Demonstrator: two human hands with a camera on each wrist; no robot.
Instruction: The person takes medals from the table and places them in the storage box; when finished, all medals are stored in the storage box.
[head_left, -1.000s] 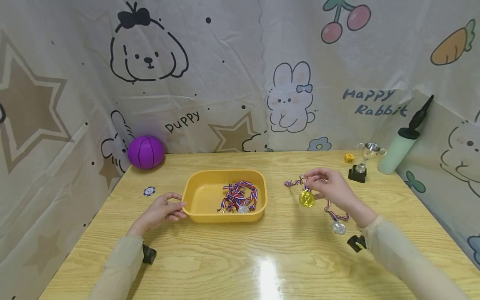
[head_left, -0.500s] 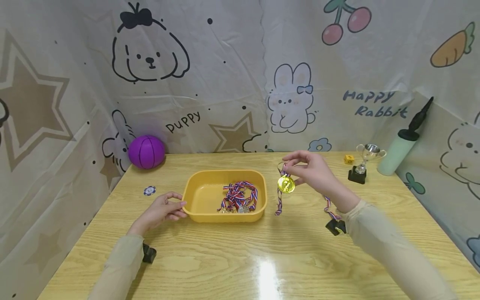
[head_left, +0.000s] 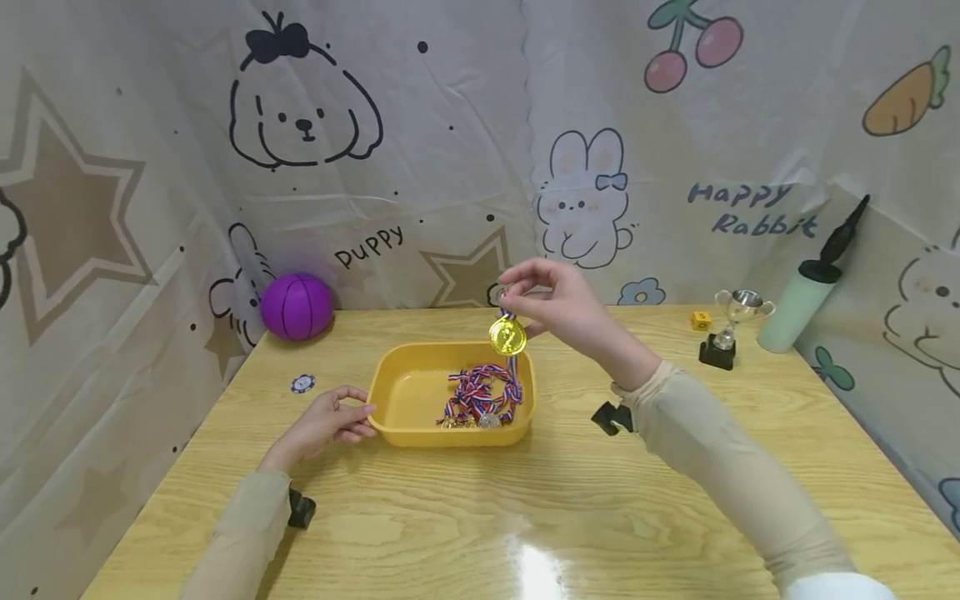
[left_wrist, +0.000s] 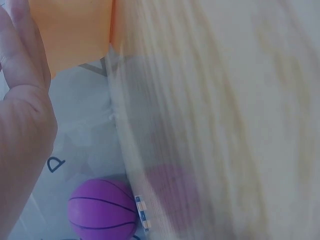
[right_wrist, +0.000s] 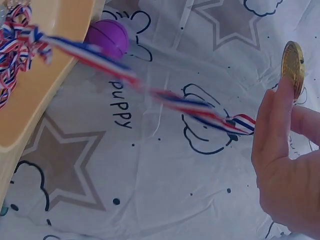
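Note:
My right hand [head_left: 566, 312] pinches the striped ribbon of a gold medal [head_left: 507, 337] and holds it above the back right of a yellow plastic bin [head_left: 420, 437]. In the right wrist view, the red, white and blue ribbon [right_wrist: 175, 102] trails from the fingers down to the bin. My left hand [head_left: 330, 423] grips the bin's left front corner, thumb at the rim and fingers along the outside. Inside, on the right, lie tangled striped ribbons [head_left: 474, 392] with a silver medal [head_left: 490, 420] and gold ones at the front wall.
A purple ball [head_left: 297, 307] sits at the back left, with a round blue-and-white chip [head_left: 302, 383] nearer. At the back right stand a small trophy cup [head_left: 723, 333], a yellow number cube [head_left: 701, 321] and a green pump [head_left: 798, 308]. A printed curtain borders the table.
My right hand has carried the gold medal left and upward from the table's right side to above the bin. My right sleeve now covers where a silver medal lay. The left hand stays put.

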